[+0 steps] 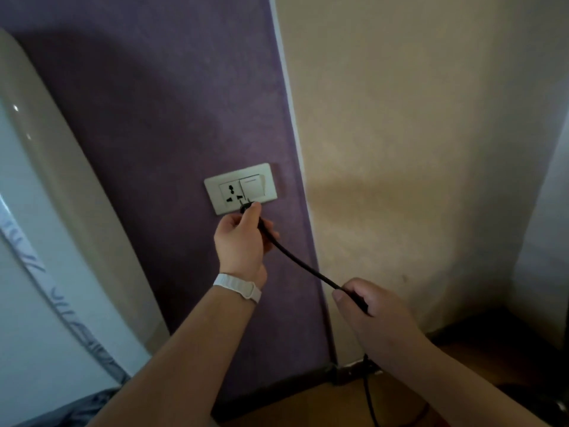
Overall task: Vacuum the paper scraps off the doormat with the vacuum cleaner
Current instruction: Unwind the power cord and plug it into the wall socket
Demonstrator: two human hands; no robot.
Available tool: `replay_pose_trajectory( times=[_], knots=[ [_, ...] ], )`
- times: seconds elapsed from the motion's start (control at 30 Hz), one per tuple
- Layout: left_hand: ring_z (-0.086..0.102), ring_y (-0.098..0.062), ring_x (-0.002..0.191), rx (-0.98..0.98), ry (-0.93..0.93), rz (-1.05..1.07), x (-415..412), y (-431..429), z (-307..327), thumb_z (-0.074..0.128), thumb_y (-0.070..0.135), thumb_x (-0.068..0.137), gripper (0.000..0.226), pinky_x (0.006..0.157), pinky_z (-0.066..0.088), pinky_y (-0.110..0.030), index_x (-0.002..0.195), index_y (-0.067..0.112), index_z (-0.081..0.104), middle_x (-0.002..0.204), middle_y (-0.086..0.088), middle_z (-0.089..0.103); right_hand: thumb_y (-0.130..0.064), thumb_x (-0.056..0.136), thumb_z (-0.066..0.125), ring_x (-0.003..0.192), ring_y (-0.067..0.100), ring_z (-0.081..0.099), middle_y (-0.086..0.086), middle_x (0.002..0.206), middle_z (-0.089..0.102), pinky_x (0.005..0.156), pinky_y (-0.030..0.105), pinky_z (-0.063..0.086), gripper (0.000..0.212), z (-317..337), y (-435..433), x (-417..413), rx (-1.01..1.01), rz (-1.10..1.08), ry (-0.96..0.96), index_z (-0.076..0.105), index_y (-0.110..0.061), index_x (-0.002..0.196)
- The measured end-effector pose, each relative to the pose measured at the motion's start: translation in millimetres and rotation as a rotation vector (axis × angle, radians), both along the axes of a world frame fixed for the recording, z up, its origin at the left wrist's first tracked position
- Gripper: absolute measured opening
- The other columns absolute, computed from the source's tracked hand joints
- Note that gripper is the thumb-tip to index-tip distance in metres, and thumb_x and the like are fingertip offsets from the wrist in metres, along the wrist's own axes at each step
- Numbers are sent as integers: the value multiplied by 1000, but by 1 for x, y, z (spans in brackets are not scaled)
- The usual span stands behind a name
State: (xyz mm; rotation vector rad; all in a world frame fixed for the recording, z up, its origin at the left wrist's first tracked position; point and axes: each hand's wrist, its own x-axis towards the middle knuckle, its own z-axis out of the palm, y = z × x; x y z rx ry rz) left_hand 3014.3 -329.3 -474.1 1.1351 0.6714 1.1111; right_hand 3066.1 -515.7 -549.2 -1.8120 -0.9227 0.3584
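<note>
**Two hands on one black cord [301,263] at the socket plate [240,188]**

Left hand [238,238], a white wristband [237,288] at its wrist, pinches the plug [248,207] against the plate's lower edge on the purple wall [154,118]. Whether the prongs are in, I cannot tell. Right hand [369,306], nearer and to the right, grips the cord, which drops to the floor [308,405].

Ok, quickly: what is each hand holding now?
Left hand: grips the black plug at the wall socket.
Right hand: grips the black cord.
</note>
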Motion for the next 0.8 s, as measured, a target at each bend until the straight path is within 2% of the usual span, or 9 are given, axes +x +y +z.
replay_pose_trajectory(
  times=[0.1, 0.23, 0.33, 0.43, 0.6, 0.8],
  knots=[
    [56, -13, 44, -53, 28, -14, 1, 9, 2, 67, 17, 91, 15, 49, 49, -27, 89, 11, 54, 56, -2, 61, -34, 101, 51, 53, -4, 54, -13, 56, 57, 45, 13, 40, 24, 4, 4, -2, 11, -35, 3, 59, -26, 79],
    [59, -12, 47, -135, 32, -43, -1, 23, 4, 68, 18, 91, 11, 49, 51, -25, 91, 9, 61, 64, -5, 64, -33, 101, 53, 54, 0, 55, -22, 60, 59, 47, 15, 41, 24, 8, 9, -2, 6, -31, -37, 59, -27, 78],
    [61, -11, 46, -170, 54, -39, -2, 33, 2, 68, 19, 91, 11, 47, 51, -23, 91, 8, 63, 64, -5, 66, -33, 100, 53, 51, 2, 53, -15, 59, 59, 45, 16, 39, 23, 10, 12, -2, 13, -21, -40, 60, -26, 79],
    [61, -11, 47, -158, 60, -21, -1, 38, 4, 69, 18, 90, 10, 50, 51, -26, 90, 9, 64, 60, -3, 66, -34, 100, 53, 53, -1, 54, -6, 61, 58, 46, 14, 41, 23, 11, 19, 0, -36, -19, -64, 60, -26, 79],
    [60, -11, 44, -131, 59, -9, 2, 42, 9, 68, 15, 89, 8, 57, 48, -32, 86, 10, 62, 52, 0, 65, -35, 102, 51, 55, -5, 54, -6, 68, 57, 46, 13, 41, 24, 7, 28, 3, -101, -14, -91, 61, -22, 84],
    [56, -8, 39, -192, 68, -14, 4, 47, 16, 66, 12, 89, 5, 54, 46, -27, 86, 8, 65, 45, 2, 61, -31, 100, 54, 49, 3, 53, -11, 59, 59, 44, 16, 38, 24, 10, 29, 3, 34, -30, -47, 62, -21, 80]
  ],
)
